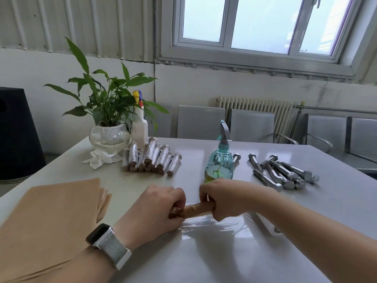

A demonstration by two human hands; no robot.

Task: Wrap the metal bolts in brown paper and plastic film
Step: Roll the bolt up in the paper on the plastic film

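A bolt rolled in brown paper [196, 209] lies crosswise near the table's front. My left hand [157, 209] grips its left end and my right hand [226, 198] grips its right end. A sheet of clear plastic film [214, 227] lies flat on the table just in front of the roll, touching it. Bare metal bolts [283, 173] lie in a loose heap at the right. A pile of bolts wrapped in paper and film [152, 158] rests at the back middle. A stack of brown paper sheets [49, 217] sits at the left.
A teal spray bottle [220, 162] stands just behind my right hand. A potted plant in a glass bowl [109, 135], a white spray bottle [139, 127] and crumpled tissue [100, 159] sit at the back left. A film roll [269, 223] shows behind my right forearm.
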